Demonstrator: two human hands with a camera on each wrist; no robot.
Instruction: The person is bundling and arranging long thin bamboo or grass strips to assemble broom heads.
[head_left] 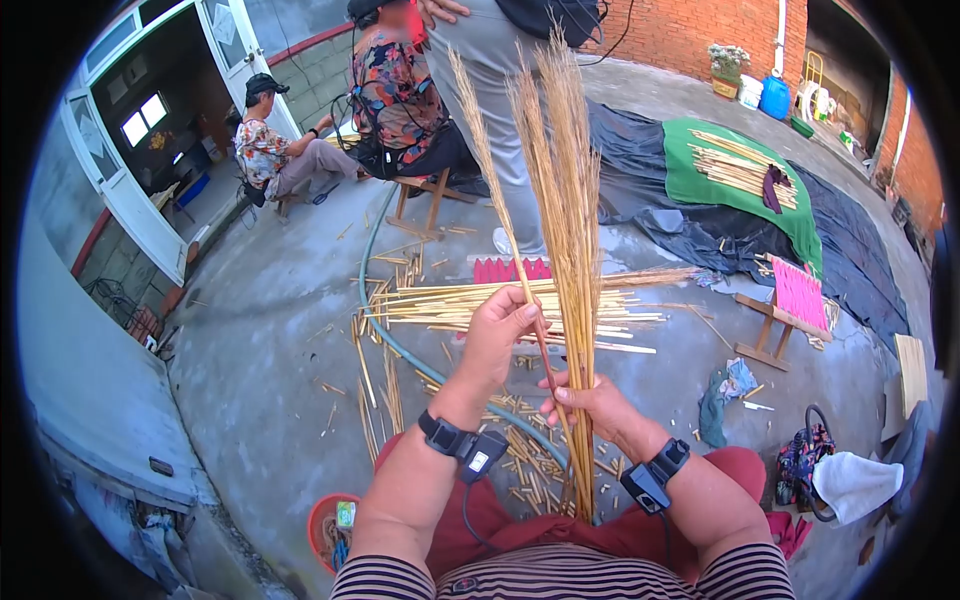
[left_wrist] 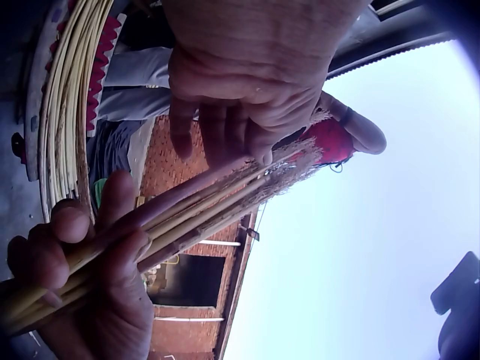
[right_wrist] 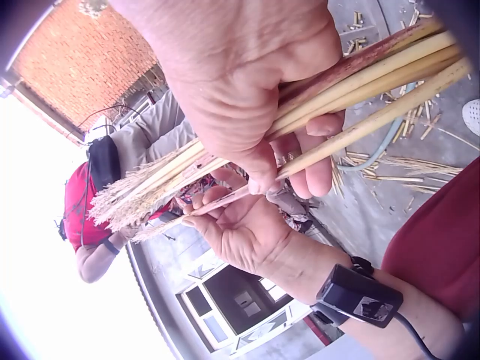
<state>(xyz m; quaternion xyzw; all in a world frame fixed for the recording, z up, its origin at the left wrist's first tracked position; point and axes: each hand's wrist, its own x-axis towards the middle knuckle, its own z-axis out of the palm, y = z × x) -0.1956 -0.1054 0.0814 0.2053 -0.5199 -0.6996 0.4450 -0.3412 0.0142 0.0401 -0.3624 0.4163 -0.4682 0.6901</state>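
My right hand [head_left: 600, 408] grips a bundle of long dry stalks [head_left: 578, 300] with feathery tops, held upright in front of my lap. With thumb and fingers, my left hand [head_left: 500, 335] pinches a single stalk [head_left: 493, 185] higher up, its top leaning left of the bundle. Below, this stalk's reddish lower part runs down to the right hand. In the right wrist view, the right thumb lies across the stalks [right_wrist: 375, 79], and the left hand [right_wrist: 251, 232] is just beyond, at the single stalk. The left wrist view shows the right fingers [left_wrist: 124, 262] curled round the stalks.
More peeled stalks [head_left: 430, 305] lie across a pink-toothed rack ahead, with cut pieces [head_left: 530, 470] scattered on the concrete. A hose [head_left: 400, 345] curves along the ground. One person stands close ahead; two sit at left. An orange bucket [head_left: 322, 520] stands left, a pink-topped stand [head_left: 795, 300] right.
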